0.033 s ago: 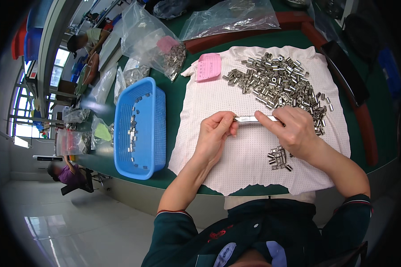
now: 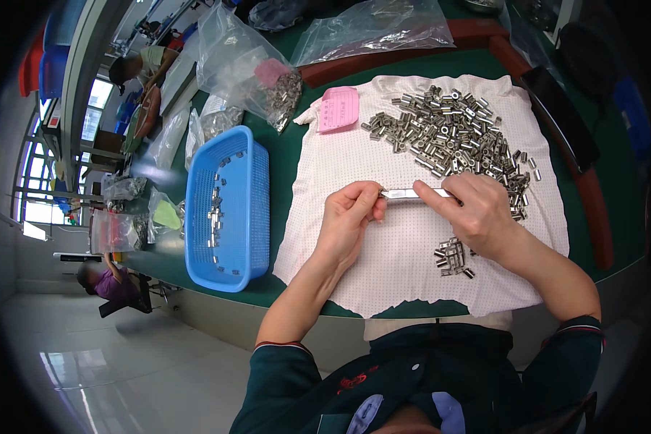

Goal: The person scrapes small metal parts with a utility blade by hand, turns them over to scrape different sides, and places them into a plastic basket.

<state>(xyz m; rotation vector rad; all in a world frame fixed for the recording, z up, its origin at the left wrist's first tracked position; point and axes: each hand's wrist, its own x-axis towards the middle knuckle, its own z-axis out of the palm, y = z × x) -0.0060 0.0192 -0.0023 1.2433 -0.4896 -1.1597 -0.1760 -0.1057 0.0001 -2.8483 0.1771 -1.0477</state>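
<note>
Over the pale dotted cloth (image 2: 329, 170), my two hands meet at a slim, flat silver tool (image 2: 403, 194). My right hand (image 2: 482, 215) is closed round its handle end, the index finger stretched along the top. At the tool's other end, the thumb and fingers of my left hand (image 2: 349, 218) pinch a small metal part, mostly hidden by the fingertips. Beyond my right hand spreads a heap of small shiny metal cylinders (image 2: 448, 130). A smaller group of these metal parts (image 2: 452, 257) lies nearer to me, below my right hand.
To the left stands a blue plastic basket (image 2: 261, 217) with several metal parts inside. A pink paper slip (image 2: 338, 108) rests on the cloth's far left corner. Behind are clear plastic bags (image 2: 228, 47), and a red-brown raised edging (image 2: 597, 210) curves along the right. Two people work farther left.
</note>
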